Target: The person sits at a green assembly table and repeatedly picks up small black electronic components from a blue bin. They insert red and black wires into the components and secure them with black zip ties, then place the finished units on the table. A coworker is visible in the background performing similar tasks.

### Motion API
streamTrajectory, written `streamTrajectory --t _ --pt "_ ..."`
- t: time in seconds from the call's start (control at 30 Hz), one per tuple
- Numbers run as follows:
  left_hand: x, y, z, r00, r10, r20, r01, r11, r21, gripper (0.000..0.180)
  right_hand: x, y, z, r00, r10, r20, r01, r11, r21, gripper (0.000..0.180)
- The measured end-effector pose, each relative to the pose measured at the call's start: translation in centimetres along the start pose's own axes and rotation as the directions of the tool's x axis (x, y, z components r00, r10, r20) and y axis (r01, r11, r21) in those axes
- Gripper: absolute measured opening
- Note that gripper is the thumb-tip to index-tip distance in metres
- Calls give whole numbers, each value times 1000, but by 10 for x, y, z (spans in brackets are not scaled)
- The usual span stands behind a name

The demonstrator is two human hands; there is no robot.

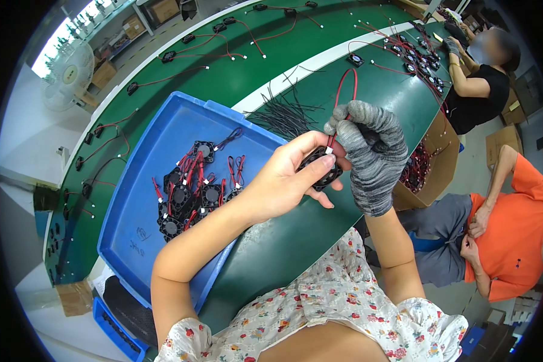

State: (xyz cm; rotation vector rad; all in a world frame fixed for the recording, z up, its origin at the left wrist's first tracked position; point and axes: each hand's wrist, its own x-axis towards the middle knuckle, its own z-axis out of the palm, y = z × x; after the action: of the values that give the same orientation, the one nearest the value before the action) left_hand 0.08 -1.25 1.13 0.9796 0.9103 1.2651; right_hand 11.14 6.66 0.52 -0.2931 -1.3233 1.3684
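Note:
My bare left hand (pixel 289 175) grips a small black cooling fan (pixel 321 169), its thumb across the frame and the fingers partly hidden behind. From the fan rises a red and black cable (pixel 346 81) with a white connector, looped above my hands. My right hand (pixel 374 151), in a grey knitted glove, pinches that cable just above the fan. Beside my left arm, a blue tray (pixel 133 199) holds several similar fans (pixel 180 196) with bundled cables. Behind my hands lies a spread of thin black ties (pixel 283 114) on the green table (pixel 265 253).
A green conveyor belt (pixel 181 84) carries spaced-out fans beyond a white rail. More fans (pixel 413 57) are heaped at the far right near a co-worker (pixel 485 72). A cardboard box (pixel 431 175) of cabled fans stands right of my glove. Another person in orange (pixel 519 211) sits at right.

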Motion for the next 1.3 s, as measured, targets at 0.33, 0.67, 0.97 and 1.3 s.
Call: streamTrajectory --t 0.33,0.67,0.97,1.3 --pt "-7 -2 1 997 22 -77 -14 994 108 16 -12 1 9 999 29 -17 -29 1000 9 24" --pt "-9 -21 2 997 16 -80 3 971 237 17 21 0 -18 985 164 -62 -129 915 381 29" --pt "-9 -22 -2 985 -11 -169 38 987 158 18 29 11 -13 995 2 -103 11 992 126 27" --pt "-15 -13 -2 979 -1 -205 -1 1000 -11 22 -30 14 -6 896 432 101 -409 892 -191 17"
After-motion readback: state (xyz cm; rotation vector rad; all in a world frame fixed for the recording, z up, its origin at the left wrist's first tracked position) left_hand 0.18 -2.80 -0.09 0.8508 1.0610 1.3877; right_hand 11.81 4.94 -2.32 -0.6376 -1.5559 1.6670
